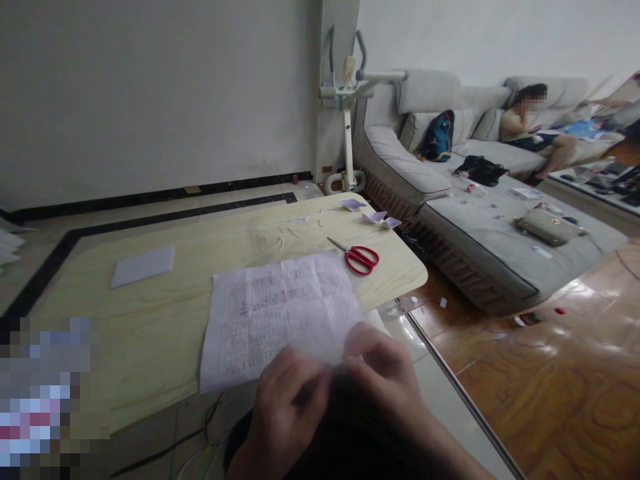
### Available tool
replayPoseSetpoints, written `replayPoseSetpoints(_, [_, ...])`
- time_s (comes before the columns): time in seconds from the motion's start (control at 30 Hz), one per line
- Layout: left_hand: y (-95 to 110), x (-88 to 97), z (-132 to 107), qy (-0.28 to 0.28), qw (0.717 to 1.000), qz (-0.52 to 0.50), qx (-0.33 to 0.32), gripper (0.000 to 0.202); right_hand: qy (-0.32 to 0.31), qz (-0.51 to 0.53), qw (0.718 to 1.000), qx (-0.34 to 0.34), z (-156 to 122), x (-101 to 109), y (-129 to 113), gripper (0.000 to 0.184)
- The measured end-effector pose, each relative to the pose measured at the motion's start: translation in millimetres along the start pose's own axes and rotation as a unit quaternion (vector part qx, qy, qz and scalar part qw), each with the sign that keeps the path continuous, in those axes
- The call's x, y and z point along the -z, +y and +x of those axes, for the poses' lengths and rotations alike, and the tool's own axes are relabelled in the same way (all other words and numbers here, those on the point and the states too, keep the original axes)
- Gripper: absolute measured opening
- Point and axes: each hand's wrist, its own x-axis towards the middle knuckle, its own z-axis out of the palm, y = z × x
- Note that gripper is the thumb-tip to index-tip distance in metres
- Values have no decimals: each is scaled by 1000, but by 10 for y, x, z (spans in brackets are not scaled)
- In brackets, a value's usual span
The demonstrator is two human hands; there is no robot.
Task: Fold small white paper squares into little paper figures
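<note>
A large creased sheet of printed paper point(280, 313) lies across the near edge of the pale wooden table point(165, 320), its near corner hanging off. My left hand point(285, 407) and my right hand point(385, 373) meet at that near edge. Both have their fingers pinched on the paper's bottom right corner, which is blurred. Red-handled scissors point(361, 257) lie on the table beyond the sheet, to the right.
A blank white sheet point(143, 265) lies at the table's left. Small folded paper pieces point(381, 218) and scraps sit at the far right corner. A grey sofa point(450, 200) with bags stands to the right; a person point(530, 127) sits on it. A white stand point(347, 133) is behind the table.
</note>
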Motion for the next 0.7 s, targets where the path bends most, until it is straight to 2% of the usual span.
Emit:
replayPoseSetpoints(0.13, [-28,24,-18,29,996,-67,57,14,-8,16,999,-37,-15,38,29,16])
replayPoseSetpoints(0.27, [-4,32,-15,46,991,-87,95,14,-21,-2,998,-52,-20,47,22,16])
replayPoseSetpoints(0.5, [6,19,-3,41,992,-87,78,16,-67,-80,991,-79,15,30,-14,12])
replayPoseSetpoints(0.7, [-8,31,-22,28,990,-105,91,15,-66,-93,991,-69,12,0,-42,12])
